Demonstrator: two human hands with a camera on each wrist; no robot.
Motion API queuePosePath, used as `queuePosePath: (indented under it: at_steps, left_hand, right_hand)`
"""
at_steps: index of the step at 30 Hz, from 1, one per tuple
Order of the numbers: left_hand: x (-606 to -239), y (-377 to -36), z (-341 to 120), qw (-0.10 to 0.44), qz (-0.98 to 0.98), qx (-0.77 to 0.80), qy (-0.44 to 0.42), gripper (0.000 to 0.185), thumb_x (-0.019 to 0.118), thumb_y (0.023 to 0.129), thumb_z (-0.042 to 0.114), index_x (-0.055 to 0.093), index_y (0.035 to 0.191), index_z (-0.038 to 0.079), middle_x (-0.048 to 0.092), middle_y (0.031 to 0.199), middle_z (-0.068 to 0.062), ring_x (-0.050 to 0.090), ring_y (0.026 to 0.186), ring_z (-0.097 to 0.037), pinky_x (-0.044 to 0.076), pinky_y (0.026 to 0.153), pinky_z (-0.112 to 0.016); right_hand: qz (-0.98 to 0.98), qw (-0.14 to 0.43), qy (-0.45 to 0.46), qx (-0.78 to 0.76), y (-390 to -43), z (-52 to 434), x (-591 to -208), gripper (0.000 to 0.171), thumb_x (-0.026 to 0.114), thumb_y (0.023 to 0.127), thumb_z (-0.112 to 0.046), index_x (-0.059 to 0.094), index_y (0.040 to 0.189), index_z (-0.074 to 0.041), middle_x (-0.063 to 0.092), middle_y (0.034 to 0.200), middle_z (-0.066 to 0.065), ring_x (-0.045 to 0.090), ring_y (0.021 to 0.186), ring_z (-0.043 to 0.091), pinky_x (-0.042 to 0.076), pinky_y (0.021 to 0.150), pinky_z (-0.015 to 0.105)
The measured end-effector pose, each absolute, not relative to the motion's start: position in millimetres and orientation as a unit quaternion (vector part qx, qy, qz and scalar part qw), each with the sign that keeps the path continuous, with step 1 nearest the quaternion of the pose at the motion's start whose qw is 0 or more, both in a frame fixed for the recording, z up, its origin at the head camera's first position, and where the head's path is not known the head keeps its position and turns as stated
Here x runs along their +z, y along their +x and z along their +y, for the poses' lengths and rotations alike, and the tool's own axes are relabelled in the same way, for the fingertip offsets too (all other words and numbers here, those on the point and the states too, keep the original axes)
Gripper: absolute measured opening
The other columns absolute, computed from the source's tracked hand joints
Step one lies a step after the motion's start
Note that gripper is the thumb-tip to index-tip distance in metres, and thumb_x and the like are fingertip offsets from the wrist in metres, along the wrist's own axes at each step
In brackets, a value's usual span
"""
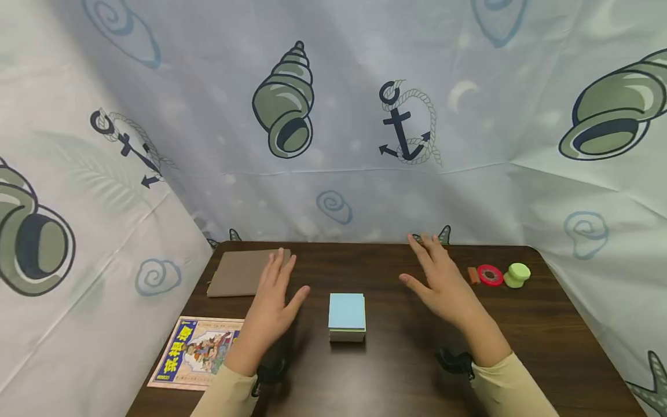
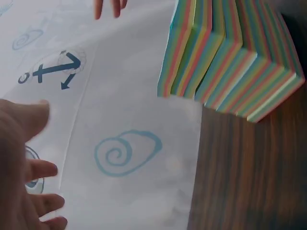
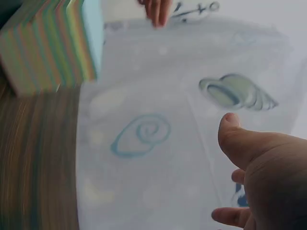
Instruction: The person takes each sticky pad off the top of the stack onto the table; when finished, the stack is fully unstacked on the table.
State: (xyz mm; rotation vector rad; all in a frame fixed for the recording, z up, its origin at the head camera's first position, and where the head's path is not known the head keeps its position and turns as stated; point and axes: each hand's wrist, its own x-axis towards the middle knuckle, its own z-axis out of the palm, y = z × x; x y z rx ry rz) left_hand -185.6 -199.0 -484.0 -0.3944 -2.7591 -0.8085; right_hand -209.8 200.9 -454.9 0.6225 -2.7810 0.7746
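Note:
A stack of sticky-note pads (image 1: 347, 313) with a light blue top sheet sits mid-table between the two hands. Its striped, many-coloured side shows in the left wrist view as pads (image 2: 230, 62) and in the right wrist view as a blurred block (image 3: 48, 52). To the left of the stack, the left hand (image 1: 272, 310) is held in the air with fingers extended and thumb apart, holding nothing. The right hand (image 1: 443, 284) hovers on the other side in a similar pose, also holding nothing. Neither hand touches the stack.
A taupe flat case or notebook (image 1: 237, 272) lies at the back left. In front of it is a printed booklet (image 1: 203, 353), partly behind the left forearm. Along the right are a brown block (image 1: 473, 275), a red ring-shaped item (image 1: 490, 275) and a light green container (image 1: 517, 275).

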Motion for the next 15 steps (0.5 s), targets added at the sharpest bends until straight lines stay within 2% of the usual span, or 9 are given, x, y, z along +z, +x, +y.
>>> queuePosePath:
  at_steps: [2,4,8,11,13,15]
  left_hand:
    - [-486,-181,-197,0.133,-0.929,-0.318,-0.136,0.076,0.061,0.11,0.05,0.031,0.174,0.02,0.013,0.185,-0.004,0.01,0.171,-0.038,0.024,0.13,-0.072]
    - [-490,-177,-193,0.148,-0.901,-0.383,-0.138,0.065,0.063,0.112,0.04,0.039,0.17,0.022,0.023,0.183,-0.002,0.02,0.17,-0.033,0.03,0.129,-0.066]
    - [-504,-169,-182,0.153,-0.806,-0.551,-0.152,0.046,0.057,0.115,0.02,0.053,0.161,0.024,0.043,0.175,0.0,0.034,0.165,-0.023,0.037,0.129,-0.037]
    - [-520,-165,-175,0.121,-0.738,-0.641,-0.174,0.046,0.046,0.117,0.012,0.05,0.162,0.016,0.044,0.174,-0.006,0.032,0.166,-0.022,0.033,0.126,-0.02]
    - [-533,-165,-172,0.088,-0.707,-0.675,-0.193,0.048,0.042,0.118,0.011,0.043,0.166,0.009,0.039,0.176,-0.012,0.028,0.167,-0.026,0.031,0.126,-0.018]
    - [-546,-168,-169,0.043,-0.682,-0.701,-0.206,0.053,0.04,0.119,0.013,0.031,0.17,0.008,0.031,0.179,-0.015,0.023,0.168,-0.032,0.03,0.127,-0.019]
  right_hand:
    - [-0.93,0.094,0.221,0.277,-205,191,-453,0.091,0.066,0.108,-0.049,0.009,0.177,-0.031,0.017,0.182,0.017,0.011,0.169,0.047,0.025,0.128,0.074]
    - [-0.925,0.091,0.224,0.294,-201,182,-450,0.09,0.065,0.108,-0.051,0.011,0.177,-0.031,0.023,0.181,0.015,0.018,0.169,0.044,0.03,0.127,0.072]
    - [-0.917,0.078,0.218,0.324,-194,166,-442,0.086,0.064,0.108,-0.056,0.02,0.176,-0.028,0.041,0.166,0.011,0.041,0.156,0.037,0.042,0.121,0.067]
    - [-0.914,0.063,0.218,0.336,-192,154,-440,0.083,0.061,0.107,-0.06,0.025,0.174,-0.026,0.05,0.149,0.007,0.055,0.14,0.03,0.049,0.114,0.06]
    - [-0.912,0.056,0.227,0.337,-191,146,-439,0.081,0.062,0.107,-0.061,0.03,0.172,-0.024,0.055,0.141,0.005,0.06,0.13,0.026,0.052,0.109,0.054]
    - [-0.91,0.049,0.238,0.336,-190,140,-440,0.077,0.063,0.107,-0.059,0.037,0.169,-0.022,0.06,0.131,0.004,0.063,0.116,0.021,0.055,0.1,0.048]
